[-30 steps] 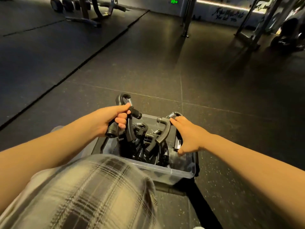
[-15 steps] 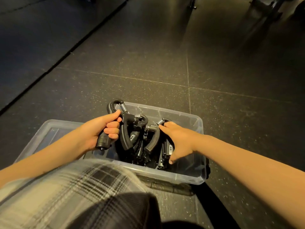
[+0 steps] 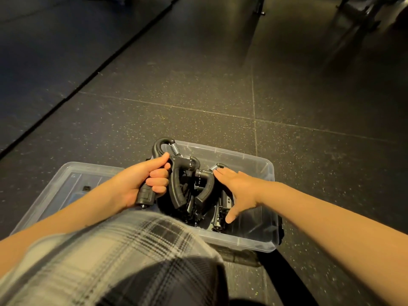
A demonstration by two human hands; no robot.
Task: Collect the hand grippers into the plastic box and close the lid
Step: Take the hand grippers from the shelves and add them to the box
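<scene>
One plastic box point(image 3: 268, 164). One lid point(image 3: 66, 173), just beside the box's left edge. Two hands: left hand point(image 3: 141, 182), right hand point(image 3: 240, 188). Two hand grippers told apart, first gripper point(image 3: 176, 192) and second gripper point(image 3: 206, 192); more heaped inside, too tangled to count.

Piled hand grippers point(image 3: 187, 204) fill the left and centre of the open plastic box point(image 3: 242, 163), leaving room at its right end; a plaid-clad leg point(image 3: 123, 250) blocks the near rim, and the lid point(image 3: 72, 180) occupies the floor point(image 3: 198, 102) at left.
</scene>
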